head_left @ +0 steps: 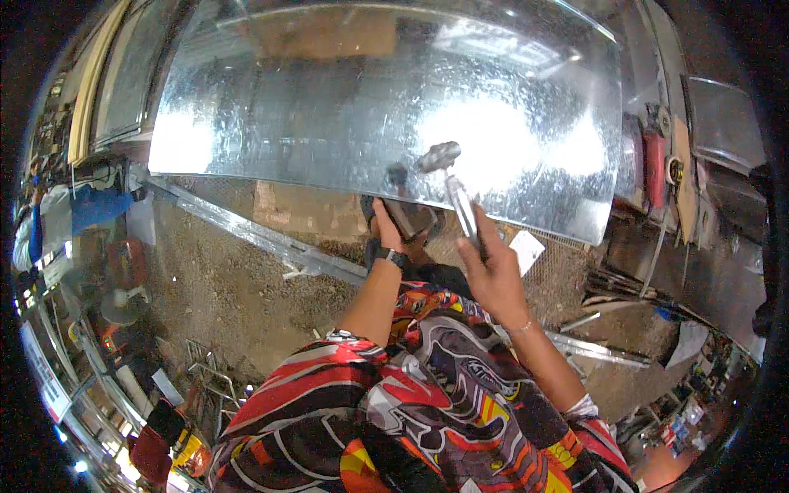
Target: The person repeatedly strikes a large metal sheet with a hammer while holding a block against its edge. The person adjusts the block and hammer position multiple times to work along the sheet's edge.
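The metal sheet (320,123) lies directly ahead of both hands, long axis running left to right. The right hand (495,267) grips a hammer (464,209), its head over the sheet's near edge. The left hand (388,228) holds a dark block (412,222) by that edge; block-to-sheet contact cannot be confirmed.

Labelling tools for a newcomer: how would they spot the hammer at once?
Find the big shiny metal sheet. At its near edge, right of the middle, the right hand grips the hammer, its head over the sheet. Its slim silvery shaft and blunt head set it apart from the dark, blocky piece beside the left hand.
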A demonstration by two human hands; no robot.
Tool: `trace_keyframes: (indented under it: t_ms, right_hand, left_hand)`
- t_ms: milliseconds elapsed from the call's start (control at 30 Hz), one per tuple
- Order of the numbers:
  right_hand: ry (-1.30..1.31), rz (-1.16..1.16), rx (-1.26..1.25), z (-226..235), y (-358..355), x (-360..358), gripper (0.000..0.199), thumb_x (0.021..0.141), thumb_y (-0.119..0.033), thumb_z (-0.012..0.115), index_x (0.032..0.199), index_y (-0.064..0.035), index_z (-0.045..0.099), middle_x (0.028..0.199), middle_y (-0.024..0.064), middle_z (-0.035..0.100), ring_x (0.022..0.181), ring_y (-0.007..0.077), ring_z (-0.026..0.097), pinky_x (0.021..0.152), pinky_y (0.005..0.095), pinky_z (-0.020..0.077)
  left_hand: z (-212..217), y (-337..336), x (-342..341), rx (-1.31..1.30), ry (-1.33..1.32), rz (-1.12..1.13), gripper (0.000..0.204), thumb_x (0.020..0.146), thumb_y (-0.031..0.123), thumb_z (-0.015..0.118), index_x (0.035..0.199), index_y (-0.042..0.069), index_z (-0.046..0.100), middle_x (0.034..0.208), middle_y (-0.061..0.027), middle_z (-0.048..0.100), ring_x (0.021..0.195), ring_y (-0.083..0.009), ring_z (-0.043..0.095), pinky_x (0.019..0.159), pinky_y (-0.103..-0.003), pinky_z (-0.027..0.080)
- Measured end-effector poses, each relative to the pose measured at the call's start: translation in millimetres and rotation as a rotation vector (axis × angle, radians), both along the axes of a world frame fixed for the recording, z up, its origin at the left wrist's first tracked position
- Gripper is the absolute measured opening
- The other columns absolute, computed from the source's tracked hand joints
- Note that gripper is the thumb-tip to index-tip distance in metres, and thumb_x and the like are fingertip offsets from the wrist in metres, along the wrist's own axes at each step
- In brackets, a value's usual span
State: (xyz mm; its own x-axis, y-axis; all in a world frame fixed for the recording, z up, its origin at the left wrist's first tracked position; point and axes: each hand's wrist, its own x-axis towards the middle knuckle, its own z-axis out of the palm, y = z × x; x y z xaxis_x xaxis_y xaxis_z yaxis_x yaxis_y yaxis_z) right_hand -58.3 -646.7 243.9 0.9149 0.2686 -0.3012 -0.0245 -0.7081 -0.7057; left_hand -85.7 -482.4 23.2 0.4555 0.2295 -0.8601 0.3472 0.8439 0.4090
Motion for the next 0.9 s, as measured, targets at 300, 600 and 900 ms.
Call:
trace_keyframes:
  t_ms: [300, 600, 900]
  right_hand:
    - [0.272, 0.097, -0.152, -12.9, -8.5, -23.7, 0.062, 0.1, -0.014, 0.064, 0.157, -0.003, 0.04, 0.128, 0.0366, 0.062, 0.116, 0.0493, 0.065, 0.09, 0.0455, 0.0535]
    - [-0.127, -0.075, 0.101, 37.5, -7.1, -9.3, 0.063, 0.102, -0.015, 0.062, 0.159, -0.005, 0.037, 0.136, 0.0326, 0.06, 0.12, 0.031, 0.068, 0.093, 0.0392, 0.0531]
    - [0.085, 0.02, -0.097, 15.2, -30.4, -71.9, 0.058, 0.102, -0.013, 0.062, 0.157, -0.0073, 0.043, 0.101, 0.0279, 0.071, 0.078, 0.0228, 0.071, 0.07, 0.0383, 0.0543]
  left_hand:
    - [4.9, -15.2, -7.7, -0.231, -0.187, 0.073, 0.079, 0.092, 0.086, 0.037, 0.132, 0.022, 0.061, 0.117, -0.003, 0.071, 0.101, -0.026, 0.069, 0.074, -0.048, 0.059]
    - [4.8, -44.3, -27.8, 0.543, -0.329, -0.255, 0.084, 0.09, 0.084, 0.045, 0.141, 0.018, 0.057, 0.134, -0.0068, 0.061, 0.116, -0.0291, 0.062, 0.092, -0.047, 0.055]
    - [22.9, -30.5, -26.0, -0.148, -0.167, 0.008, 0.078, 0.092, 0.082, 0.045, 0.137, 0.02, 0.06, 0.123, -0.0049, 0.067, 0.107, -0.0258, 0.065, 0.081, -0.046, 0.057]
